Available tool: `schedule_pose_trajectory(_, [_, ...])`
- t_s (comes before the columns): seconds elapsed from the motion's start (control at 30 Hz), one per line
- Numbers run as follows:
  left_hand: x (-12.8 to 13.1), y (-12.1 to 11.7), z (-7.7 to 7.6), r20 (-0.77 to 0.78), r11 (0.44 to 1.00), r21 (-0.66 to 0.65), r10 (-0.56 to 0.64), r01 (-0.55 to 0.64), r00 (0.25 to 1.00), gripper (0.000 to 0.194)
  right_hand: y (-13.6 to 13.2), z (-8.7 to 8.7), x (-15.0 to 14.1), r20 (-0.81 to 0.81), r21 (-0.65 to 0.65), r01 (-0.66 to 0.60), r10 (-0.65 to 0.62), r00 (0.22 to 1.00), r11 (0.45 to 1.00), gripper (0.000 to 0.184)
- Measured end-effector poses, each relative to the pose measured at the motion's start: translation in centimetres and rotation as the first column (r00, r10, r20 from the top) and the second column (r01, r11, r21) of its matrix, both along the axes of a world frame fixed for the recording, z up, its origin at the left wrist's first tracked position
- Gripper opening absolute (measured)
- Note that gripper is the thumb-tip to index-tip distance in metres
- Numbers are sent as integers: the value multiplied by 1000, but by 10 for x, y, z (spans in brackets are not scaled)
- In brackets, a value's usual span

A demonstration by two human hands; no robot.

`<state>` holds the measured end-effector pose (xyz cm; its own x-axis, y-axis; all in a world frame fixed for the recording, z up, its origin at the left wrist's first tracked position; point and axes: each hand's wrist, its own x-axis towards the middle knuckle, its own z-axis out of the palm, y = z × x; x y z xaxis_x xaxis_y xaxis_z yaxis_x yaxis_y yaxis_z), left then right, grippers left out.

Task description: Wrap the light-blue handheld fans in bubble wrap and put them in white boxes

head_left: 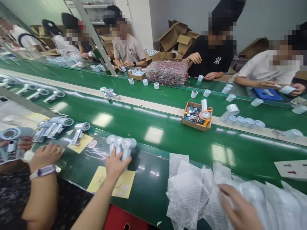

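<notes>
My left hand (pixel 117 164) reaches over the near bench with its fingers wrapped round the lower part of a small cluster of pale, cylinder-headed plastic units (pixel 121 143). These units stand side by side, just behind a yellow paper sheet (pixel 96 179) with writing on it. Over on the right, my right hand (pixel 237 206) is smeared by motion, thumb and fingers closing at the edge of a bubble wrap bag (pixel 217 199). Flat bubble wrap bags (pixel 183 191) lie piled to its left, and more wrapped pieces (pixel 271 201) lie to its right.
Beside me on the left, a co-worker's hand (pixel 49 155) is near more assembled units (pixel 56 124). A green conveyor belt (pixel 134 119) runs across, with a carton of small parts (pixel 198 116) on its far edge. Several people sit opposite, among white cups (pixel 156 85).
</notes>
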<state>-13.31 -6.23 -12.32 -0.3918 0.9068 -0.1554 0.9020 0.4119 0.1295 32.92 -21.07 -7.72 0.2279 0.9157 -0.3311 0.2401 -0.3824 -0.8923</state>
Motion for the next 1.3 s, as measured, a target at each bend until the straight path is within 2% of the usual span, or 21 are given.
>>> schedule_pose_trajectory(0.03, [25,-23,1,6,998,24,-52,52,999,44,14,-8,-14,176,64,-176,162,971,982,27])
schedule_pose_trajectory(0.07, [52,-46,1,19,993,56,-109,108,994,41,29,-16,-29,319,115,-313,264,910,943,31])
schedule_pose_trajectory(0.1, [78,-69,2,24,984,88,-160,158,987,39,45,-23,-43,434,124,-402,314,844,907,38])
schedule_pose_trajectory(0.13, [103,-90,2,24,975,111,-199,195,980,36,60,-29,-54,524,51,-433,345,779,900,46])
schedule_pose_trajectory(0.2, [148,-124,0,18,969,130,-216,212,976,32,84,-37,-64,573,-134,-469,455,682,873,50])
schedule_pose_trajectory(0.3, [195,-150,-7,24,976,127,-181,176,983,28,100,-39,-53,514,-237,-515,556,653,824,28])
schedule_pose_trajectory(0.37, [211,-155,-13,37,979,132,-163,157,986,26,97,-37,-36,477,-211,-528,558,679,822,22])
schedule_pose_trajectory(0.47, [218,-155,-12,61,964,189,-202,188,977,22,82,-31,-9,436,-171,-484,506,744,858,30])
schedule_pose_trajectory(0.57, [221,-153,7,143,928,295,-280,229,949,18,62,-23,8,426,-148,-406,429,797,902,33])
schedule_pose_trajectory(0.63, [234,-153,28,314,915,350,-315,199,896,22,45,-16,12,358,-95,-354,363,860,931,34])
schedule_pose_trajectory(0.7, [260,-154,49,536,920,360,-341,156,773,28,28,-8,12,24,-22,-290,290,957,957,45])
schedule_pose_trajectory(0.73, [277,-154,57,633,924,349,-358,159,686,30,21,-3,11,-212,9,-255,251,945,967,50])
schedule_pose_trajectory(0.8, [313,-151,63,794,930,299,-367,214,485,32,10,7,14,-563,49,-146,148,813,988,57])
schedule_pose_trajectory(0.83, [330,-148,61,853,943,253,-323,216,410,34,7,13,19,-617,54,-65,85,782,996,59])
schedule_pose_trajectory(0.87, [344,-142,55,890,966,182,-241,182,386,37,5,18,26,-621,50,35,4,784,998,62])
schedule_pose_trajectory(0.9, [357,-136,48,901,989,96,-135,114,412,40,3,23,36,-606,35,131,-83,791,991,63])
schedule_pose_trajectory(0.97, [373,-122,29,837,996,-42,80,-82,542,37,1,35,58,-600,-29,239,-208,773,971,64])
schedule_pose_trajectory(1.0, [379,-117,19,781,986,-69,148,-153,606,32,-1,41,70,-620,-71,239,-230,750,969,63])
schedule_pose_trajectory(1.07, [384,-111,5,714,981,-76,180,-181,677,22,-8,50,89,-680,-162,185,-246,691,969,58])
schedule_pose_trajectory(1.17, [384,-115,-1,717,988,-72,149,-140,681,14,-23,55,105,-734,-306,98,-300,609,947,48])
schedule_pose_trajectory(1.3, [376,-132,14,805,997,-69,72,-26,589,19,-38,45,104,-801,-378,-116,-262,538,919,44])
